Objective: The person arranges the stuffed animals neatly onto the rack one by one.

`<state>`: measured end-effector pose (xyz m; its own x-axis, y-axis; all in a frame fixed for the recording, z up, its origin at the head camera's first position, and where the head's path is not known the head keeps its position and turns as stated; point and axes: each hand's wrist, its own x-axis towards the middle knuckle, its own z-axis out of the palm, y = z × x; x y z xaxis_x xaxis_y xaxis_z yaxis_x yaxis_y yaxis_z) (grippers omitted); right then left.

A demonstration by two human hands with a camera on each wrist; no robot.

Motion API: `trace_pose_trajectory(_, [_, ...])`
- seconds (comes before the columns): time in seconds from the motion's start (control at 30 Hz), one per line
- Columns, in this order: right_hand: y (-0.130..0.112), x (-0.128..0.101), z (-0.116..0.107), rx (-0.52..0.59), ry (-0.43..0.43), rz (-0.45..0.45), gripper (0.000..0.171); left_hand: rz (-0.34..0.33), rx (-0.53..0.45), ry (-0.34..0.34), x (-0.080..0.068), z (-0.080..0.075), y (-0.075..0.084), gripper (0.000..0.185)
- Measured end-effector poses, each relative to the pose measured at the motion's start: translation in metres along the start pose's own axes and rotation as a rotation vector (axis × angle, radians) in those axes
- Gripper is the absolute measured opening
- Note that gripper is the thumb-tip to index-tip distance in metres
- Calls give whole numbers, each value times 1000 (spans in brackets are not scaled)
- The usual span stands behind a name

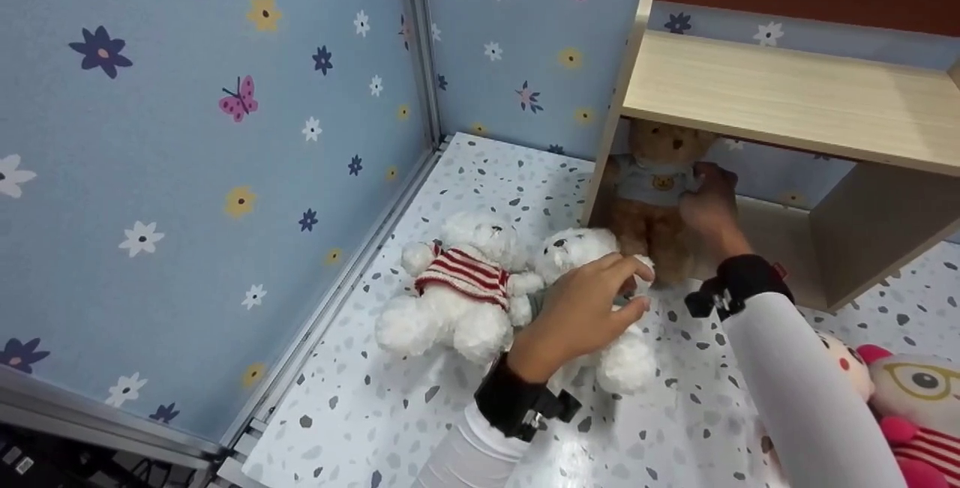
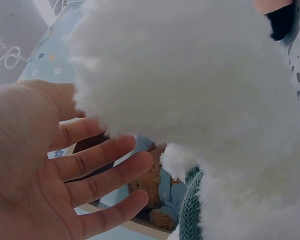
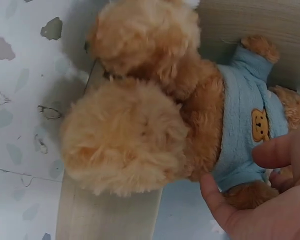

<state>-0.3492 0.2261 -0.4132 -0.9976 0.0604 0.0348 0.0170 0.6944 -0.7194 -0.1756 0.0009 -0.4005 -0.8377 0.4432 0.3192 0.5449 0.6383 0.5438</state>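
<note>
brown bear (image 1: pixel 651 187) at 9 o'clock from nearer right hand (image 1: pixel 711 205), long axis toward 12 | right fingers touch it, can't tell if grasping | left hand (image 1: pixel 586 309) loose, fingers extended

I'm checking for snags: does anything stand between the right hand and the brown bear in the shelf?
Nothing visible does: the right hand touches the brown bear at its arm, and the two white bears lie off to the side, not between them.

two white bears (image 1: pixel 457 315) (image 1: pixel 574 252), one brown bear (image 1: pixel 652 188), two dolls (image 1: pixel 855 368) (image 1: pixel 915 383), one wooden shelf unit (image 1: pixel 787 91), two black wristbands (image 1: pixel 504 402) (image 1: pixel 750 278)
</note>
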Motion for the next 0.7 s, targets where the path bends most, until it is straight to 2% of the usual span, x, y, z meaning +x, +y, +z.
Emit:
trace_pose_trajectory(0.17, [6, -3, -2, -8, -60, 5, 63, 10, 19, 5, 0, 0, 0, 27])
trace_pose_trajectory(0.7, [5, -9, -9, -90, -52, 4, 59, 19, -8, 3, -1, -1, -1, 29])
